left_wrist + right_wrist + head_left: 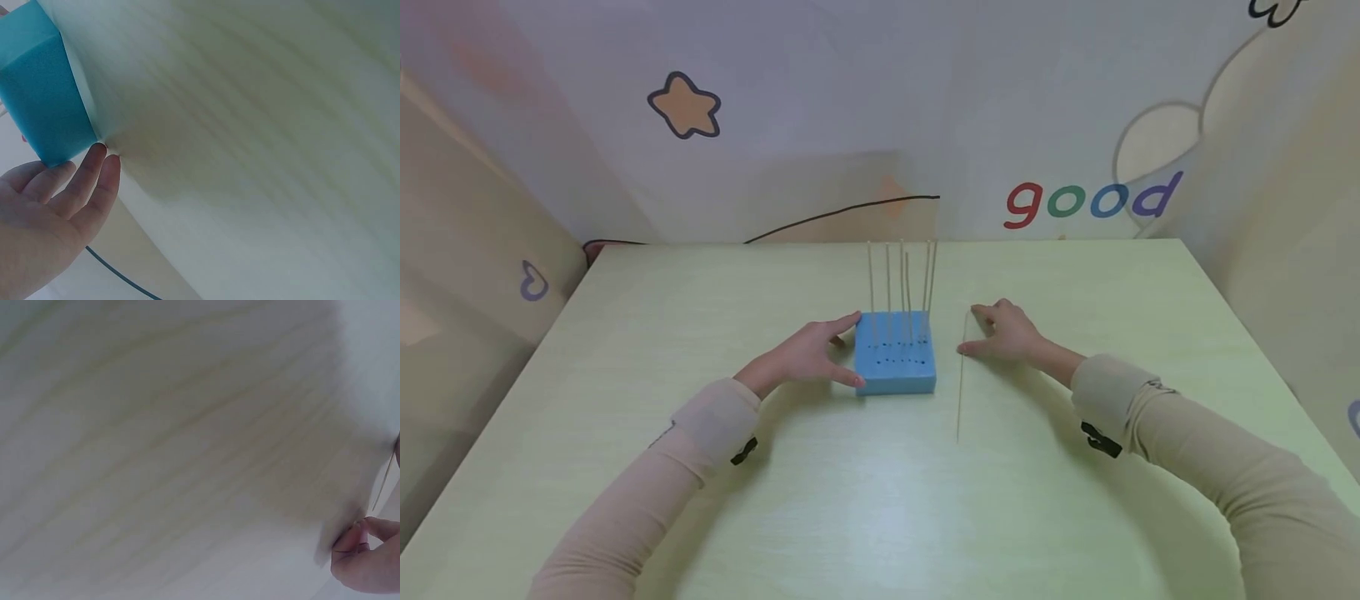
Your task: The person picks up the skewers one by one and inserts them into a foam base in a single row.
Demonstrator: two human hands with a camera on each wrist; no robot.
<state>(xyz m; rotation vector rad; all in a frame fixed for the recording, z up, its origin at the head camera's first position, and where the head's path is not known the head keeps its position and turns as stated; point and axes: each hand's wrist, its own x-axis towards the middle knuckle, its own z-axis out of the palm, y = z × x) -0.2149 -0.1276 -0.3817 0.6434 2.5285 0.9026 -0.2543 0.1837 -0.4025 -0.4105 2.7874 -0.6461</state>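
A blue foam block (895,385) with rows of small holes stands on the table, several thin wooden sticks (888,283) upright in it. My left hand (805,354) holds the block's left side, thumb at the near corner and fingers at the far one. In the left wrist view, the fingertips (94,153) touch the foam block (47,94). One loose thin stick (960,400) lies on the table, right of the block. Over its far end is my right hand (1007,333), thumb touching the stick and index finger apart from the thumb. The right wrist view shows bent fingers (350,540) near the stick (382,481).
The pale table (865,517) meets a printed fabric backdrop (820,100) at its far edge, with more fabric at both sides. A dark line (842,208) crosses the backdrop behind the sticks. The upright sticks reach up to the table's far edge in the head view.
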